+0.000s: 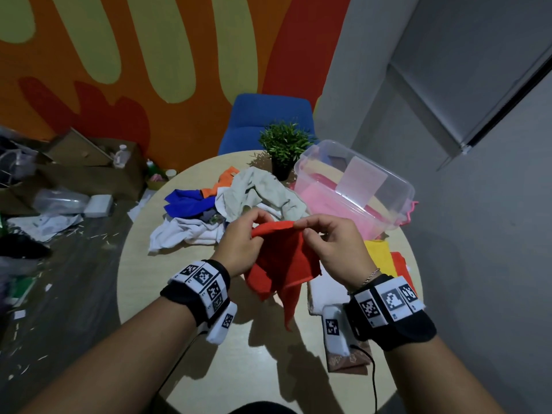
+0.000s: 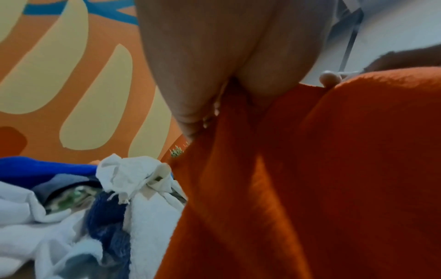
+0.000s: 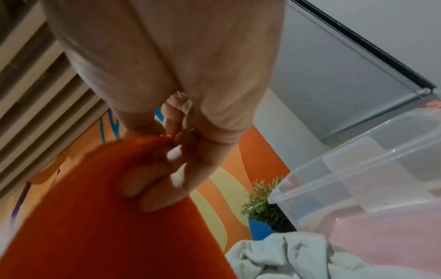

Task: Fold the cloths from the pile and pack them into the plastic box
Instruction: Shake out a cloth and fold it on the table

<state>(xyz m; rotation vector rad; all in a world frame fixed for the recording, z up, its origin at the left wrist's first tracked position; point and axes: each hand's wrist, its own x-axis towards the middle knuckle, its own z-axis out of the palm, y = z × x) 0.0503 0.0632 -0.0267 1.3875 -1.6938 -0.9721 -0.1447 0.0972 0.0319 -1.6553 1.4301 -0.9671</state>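
Note:
A red cloth [image 1: 280,264] hangs above the round table [image 1: 179,294], held up by both hands along its top edge. My left hand [image 1: 243,239] pinches the left end of that edge, and my right hand [image 1: 331,239] pinches the right end. The left wrist view shows the red cloth [image 2: 298,179] gripped between thumb and fingers. In the right wrist view, curled fingers [image 3: 167,169] pinch the red cloth [image 3: 100,217]. The pile of cloths [image 1: 227,204], white, blue, orange and pale green, lies behind the hands. The clear plastic box [image 1: 355,186] stands at the right with a pink cloth inside.
A small potted plant [image 1: 283,147] stands between the pile and the box. Yellow and red cloths [image 1: 385,258] lie at the table's right edge, with a white one under my right wrist. A blue chair [image 1: 265,118] is behind the table. Cardboard and litter cover the floor at left.

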